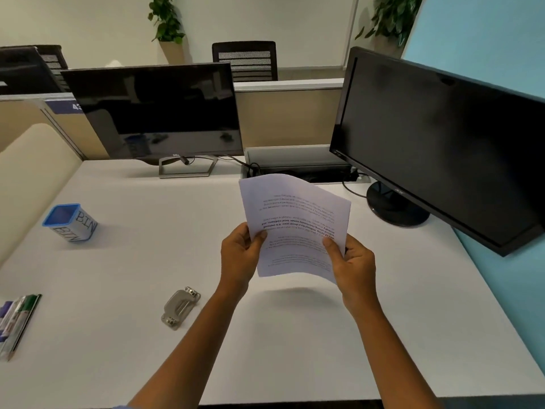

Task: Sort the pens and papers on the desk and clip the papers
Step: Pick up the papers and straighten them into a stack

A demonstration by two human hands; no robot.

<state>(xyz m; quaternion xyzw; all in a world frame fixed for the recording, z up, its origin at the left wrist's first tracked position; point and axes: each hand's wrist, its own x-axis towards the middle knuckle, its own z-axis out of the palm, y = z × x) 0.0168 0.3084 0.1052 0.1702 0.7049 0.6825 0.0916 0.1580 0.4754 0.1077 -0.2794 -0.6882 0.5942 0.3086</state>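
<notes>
head view | risk: we judge the papers (295,222), held clear above the counter (147,261) and bowing, may slip or fan out of line before clipping | our left hand (240,255) and right hand (352,261) closed, pinching the lower side edges | clip (180,307) at 8 o'clock, pens (17,323) far at 9 o'clock

Bare forearms; left hand (240,255) and right hand (354,261) ungloved, ringless
</notes>
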